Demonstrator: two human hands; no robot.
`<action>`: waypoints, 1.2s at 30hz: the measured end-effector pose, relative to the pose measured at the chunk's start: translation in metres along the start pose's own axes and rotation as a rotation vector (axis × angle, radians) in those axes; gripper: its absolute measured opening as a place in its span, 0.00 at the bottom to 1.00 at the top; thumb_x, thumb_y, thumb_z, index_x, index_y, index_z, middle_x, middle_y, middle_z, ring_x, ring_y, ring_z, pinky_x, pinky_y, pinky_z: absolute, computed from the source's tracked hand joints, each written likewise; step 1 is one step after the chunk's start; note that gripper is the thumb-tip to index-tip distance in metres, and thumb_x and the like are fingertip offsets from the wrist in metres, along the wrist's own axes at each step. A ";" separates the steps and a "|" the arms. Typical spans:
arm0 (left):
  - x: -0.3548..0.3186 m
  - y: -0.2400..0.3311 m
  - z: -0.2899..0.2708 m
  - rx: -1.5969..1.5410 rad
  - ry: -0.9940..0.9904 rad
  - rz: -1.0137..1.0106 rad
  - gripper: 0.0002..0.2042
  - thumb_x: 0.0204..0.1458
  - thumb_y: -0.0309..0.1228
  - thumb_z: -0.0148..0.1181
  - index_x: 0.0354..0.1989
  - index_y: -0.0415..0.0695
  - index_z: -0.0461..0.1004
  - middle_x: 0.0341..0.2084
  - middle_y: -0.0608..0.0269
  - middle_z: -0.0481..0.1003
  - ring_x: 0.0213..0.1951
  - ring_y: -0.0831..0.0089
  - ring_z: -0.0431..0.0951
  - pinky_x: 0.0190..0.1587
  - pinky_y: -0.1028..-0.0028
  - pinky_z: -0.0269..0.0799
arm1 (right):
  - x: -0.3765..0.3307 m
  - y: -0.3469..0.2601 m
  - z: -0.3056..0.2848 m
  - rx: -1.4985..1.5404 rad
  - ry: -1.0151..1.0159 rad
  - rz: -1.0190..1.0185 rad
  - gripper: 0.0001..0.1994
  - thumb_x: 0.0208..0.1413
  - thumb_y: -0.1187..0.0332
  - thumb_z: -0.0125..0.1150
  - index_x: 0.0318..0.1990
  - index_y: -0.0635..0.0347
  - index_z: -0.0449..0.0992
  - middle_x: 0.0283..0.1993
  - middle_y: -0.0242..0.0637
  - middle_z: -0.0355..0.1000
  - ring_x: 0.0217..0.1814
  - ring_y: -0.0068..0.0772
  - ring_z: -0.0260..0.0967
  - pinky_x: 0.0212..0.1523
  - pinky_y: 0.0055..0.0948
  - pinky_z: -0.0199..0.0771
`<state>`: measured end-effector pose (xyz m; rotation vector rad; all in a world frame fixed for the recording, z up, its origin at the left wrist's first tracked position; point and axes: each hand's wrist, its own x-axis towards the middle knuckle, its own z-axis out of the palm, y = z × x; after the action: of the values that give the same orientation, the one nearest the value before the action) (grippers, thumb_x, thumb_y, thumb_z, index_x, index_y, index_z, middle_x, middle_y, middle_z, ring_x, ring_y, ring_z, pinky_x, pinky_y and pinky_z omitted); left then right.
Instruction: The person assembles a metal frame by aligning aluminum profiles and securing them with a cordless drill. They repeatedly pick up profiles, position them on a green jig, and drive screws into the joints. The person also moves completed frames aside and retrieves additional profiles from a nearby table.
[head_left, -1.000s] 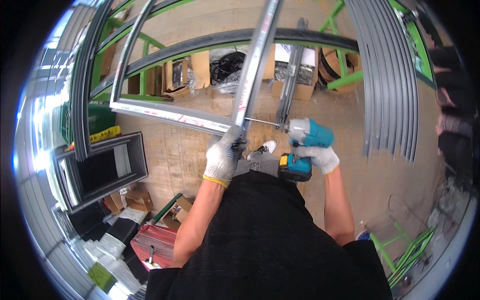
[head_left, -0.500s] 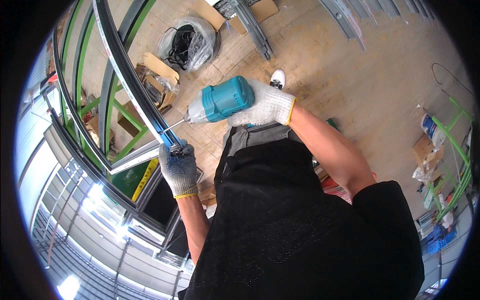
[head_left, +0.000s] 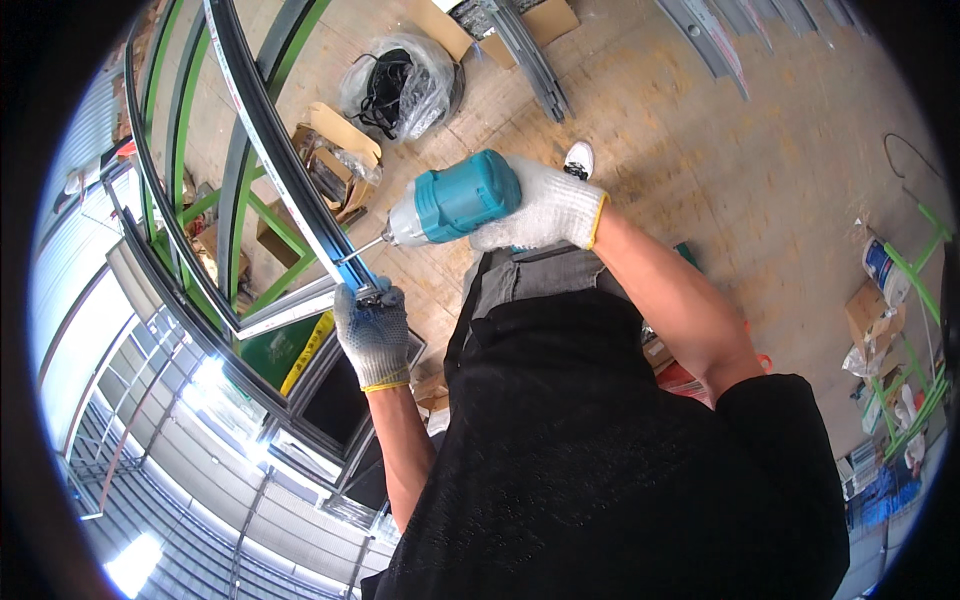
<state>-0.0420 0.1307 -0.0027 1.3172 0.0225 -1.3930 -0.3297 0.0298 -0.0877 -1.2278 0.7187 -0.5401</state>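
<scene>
Workshop floor (head_left: 700, 150): bare plywood-coloured boarding, seen from above, littered at its edges.

Item 1, cordless driver (head_left: 455, 200): teal body with pale grey nose, lying roughly level, bit pointing to the person's left. The bit tip meets the frame at the corner joint, just above the left hand.

Item 2, right hand (head_left: 545, 212): white knit glove with yellow cuff, closed firmly round the rear of the driver; forearm runs down and right to a black sleeve.

Item 3, left hand (head_left: 374, 335): grey dotted glove with yellow cuff, fingers wrapped tight about the frame corner, directly below the bit and touching the metal. The two hands are near each other, the driver spanning the gap between them.

Item 4, aluminium window frame (head_left: 270, 150): dark grey profile with a blue-and-white protective strip, one rail rising up and left from the left hand, another running off to the left from the same corner.

Item 5, green steel rack (head_left: 260, 215): behind the frame, painted tubes crossing.

Item 6, clear plastic bag (head_left: 400, 90): holds dark coiled material, on the floor beyond the driver.

Item 7, cardboard boxes (head_left: 340, 140): open, just beside the bag.

Item 8, white shoe (head_left: 578, 158): visible past the right hand.
</scene>
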 end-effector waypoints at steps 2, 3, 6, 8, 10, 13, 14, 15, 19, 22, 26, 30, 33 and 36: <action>0.000 0.000 0.001 0.035 0.060 0.023 0.11 0.65 0.38 0.62 0.41 0.41 0.77 0.29 0.56 0.80 0.33 0.62 0.80 0.35 0.67 0.74 | 0.008 -0.007 -0.007 0.055 -0.035 0.096 0.14 0.44 0.65 0.73 0.39 0.59 0.83 0.33 0.42 0.82 0.35 0.40 0.78 0.43 0.39 0.80; -0.001 0.000 0.001 0.046 0.087 0.029 0.11 0.65 0.38 0.62 0.41 0.41 0.77 0.28 0.56 0.80 0.33 0.62 0.80 0.35 0.67 0.74 | 0.011 -0.010 -0.010 0.075 -0.005 0.128 0.14 0.43 0.65 0.73 0.37 0.59 0.83 0.31 0.45 0.82 0.33 0.43 0.78 0.40 0.41 0.79; -0.001 0.001 0.002 0.016 0.049 -0.008 0.13 0.66 0.39 0.59 0.41 0.41 0.77 0.30 0.57 0.80 0.32 0.63 0.78 0.35 0.67 0.73 | 0.010 -0.021 -0.015 -0.023 0.023 0.029 0.15 0.42 0.64 0.74 0.37 0.61 0.83 0.33 0.45 0.82 0.34 0.41 0.78 0.41 0.39 0.79; -0.001 0.001 0.001 0.005 0.090 -0.016 0.13 0.67 0.39 0.57 0.42 0.41 0.77 0.31 0.57 0.80 0.32 0.64 0.77 0.36 0.68 0.73 | 0.008 -0.027 -0.013 -0.070 0.032 0.036 0.14 0.43 0.68 0.76 0.38 0.61 0.82 0.33 0.37 0.82 0.33 0.29 0.76 0.40 0.35 0.80; -0.001 0.001 -0.001 0.015 0.055 0.001 0.13 0.67 0.39 0.57 0.41 0.41 0.77 0.31 0.57 0.80 0.32 0.63 0.78 0.36 0.67 0.73 | 0.010 -0.031 -0.013 -0.148 0.022 -0.017 0.14 0.43 0.67 0.76 0.37 0.60 0.82 0.32 0.38 0.81 0.32 0.30 0.75 0.39 0.35 0.80; -0.001 0.000 -0.001 0.026 0.082 0.006 0.13 0.67 0.39 0.57 0.41 0.41 0.77 0.31 0.56 0.80 0.33 0.62 0.78 0.36 0.66 0.73 | 0.016 -0.034 -0.020 0.011 -0.081 0.104 0.14 0.41 0.62 0.73 0.32 0.62 0.83 0.28 0.46 0.81 0.29 0.42 0.76 0.36 0.40 0.78; -0.002 0.000 -0.001 0.033 0.095 0.004 0.13 0.67 0.39 0.57 0.41 0.41 0.77 0.31 0.56 0.81 0.33 0.62 0.79 0.36 0.66 0.73 | 0.020 -0.033 -0.022 -0.020 -0.049 0.060 0.13 0.41 0.62 0.73 0.31 0.63 0.83 0.27 0.45 0.81 0.28 0.41 0.75 0.35 0.40 0.78; -0.002 0.000 -0.001 0.029 0.104 -0.002 0.13 0.67 0.39 0.57 0.42 0.41 0.77 0.32 0.56 0.81 0.33 0.62 0.79 0.36 0.66 0.73 | 0.022 -0.031 -0.024 -0.040 -0.022 -0.010 0.12 0.41 0.63 0.73 0.29 0.63 0.83 0.26 0.44 0.80 0.26 0.40 0.74 0.34 0.41 0.77; -0.001 0.001 -0.001 0.020 0.099 -0.006 0.12 0.66 0.39 0.60 0.40 0.41 0.76 0.30 0.56 0.79 0.33 0.62 0.77 0.37 0.66 0.72 | 0.014 -0.015 -0.016 -0.153 0.025 -0.177 0.16 0.42 0.63 0.76 0.38 0.62 0.83 0.33 0.47 0.82 0.33 0.43 0.80 0.42 0.40 0.81; 0.000 -0.002 -0.007 -0.011 0.094 0.006 0.11 0.65 0.38 0.61 0.41 0.41 0.75 0.27 0.60 0.76 0.32 0.64 0.74 0.36 0.67 0.70 | 0.003 0.004 0.002 0.024 0.018 -0.052 0.18 0.46 0.67 0.77 0.46 0.62 0.81 0.44 0.48 0.83 0.47 0.43 0.82 0.55 0.38 0.80; -0.004 -0.007 -0.024 -0.022 0.084 0.054 0.11 0.63 0.38 0.65 0.42 0.43 0.75 0.32 0.60 0.77 0.34 0.64 0.75 0.37 0.67 0.70 | 0.003 0.013 0.016 0.123 -0.070 0.057 0.25 0.48 0.64 0.79 0.53 0.62 0.79 0.50 0.44 0.82 0.52 0.37 0.81 0.56 0.35 0.80; -0.009 -0.011 -0.032 -0.038 0.165 0.040 0.13 0.63 0.38 0.65 0.46 0.42 0.75 0.33 0.56 0.77 0.36 0.62 0.77 0.38 0.64 0.72 | -0.007 -0.005 0.014 0.778 -0.066 0.332 0.31 0.50 0.71 0.80 0.62 0.64 0.73 0.58 0.40 0.78 0.57 0.33 0.78 0.64 0.37 0.78; -0.014 -0.014 -0.026 0.087 0.150 0.099 0.18 0.60 0.42 0.69 0.43 0.38 0.74 0.29 0.57 0.76 0.29 0.67 0.77 0.34 0.70 0.74 | -0.012 -0.021 0.007 0.254 -0.176 0.191 0.37 0.52 0.77 0.77 0.70 0.66 0.67 0.72 0.44 0.68 0.65 0.39 0.74 0.71 0.49 0.74; -0.020 -0.015 -0.014 0.099 0.143 0.138 0.18 0.60 0.38 0.68 0.47 0.36 0.73 0.31 0.58 0.77 0.29 0.69 0.78 0.33 0.71 0.75 | -0.013 -0.036 0.005 -0.113 -0.166 0.030 0.30 0.54 0.66 0.78 0.63 0.61 0.75 0.64 0.42 0.76 0.65 0.40 0.76 0.66 0.39 0.76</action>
<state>-0.0490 0.1579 -0.0038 1.4712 -0.0415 -1.1943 -0.3343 0.0329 -0.0497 -1.3482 0.6328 -0.3719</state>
